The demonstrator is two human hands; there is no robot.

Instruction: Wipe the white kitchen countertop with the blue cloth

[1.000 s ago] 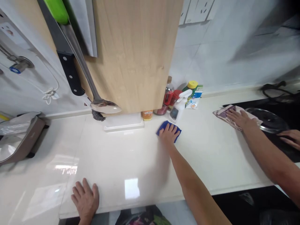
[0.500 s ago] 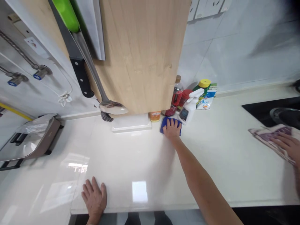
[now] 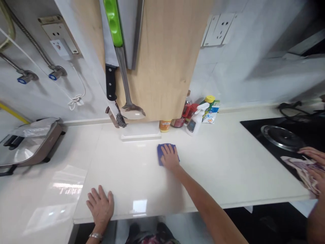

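Observation:
A folded blue cloth (image 3: pixel 160 156) lies on the white countertop (image 3: pixel 127 176), pressed down under my right hand (image 3: pixel 170 156). The fingers of that hand are over the cloth and hold it against the surface. Near the front edge of the counter, my left hand (image 3: pixel 101 205) rests palm down with its fingers spread and nothing in it; a bracelet (image 3: pixel 95 236) shows at its wrist. Behind the cloth stand a white spray bottle (image 3: pixel 194 124) and an orange-labelled container (image 3: pixel 165 126).
At the right, another person's hands (image 3: pixel 316 169) hold a patterned cloth (image 3: pixel 299 166) by the black cooktop (image 3: pixel 256 128). A wooden panel (image 3: pixel 165 61) with a green-handled ladle (image 3: pixel 124 78) and a black-handled knife (image 3: pixel 111 83) hangs ahead. An electric pan (image 3: pixel 50 142) stands left.
My right hand has drawn the blue cloth back toward me and left, away from the bottles. My left hand stays in place. The other person's cloth has shifted onto the cooktop edge; the view has turned right.

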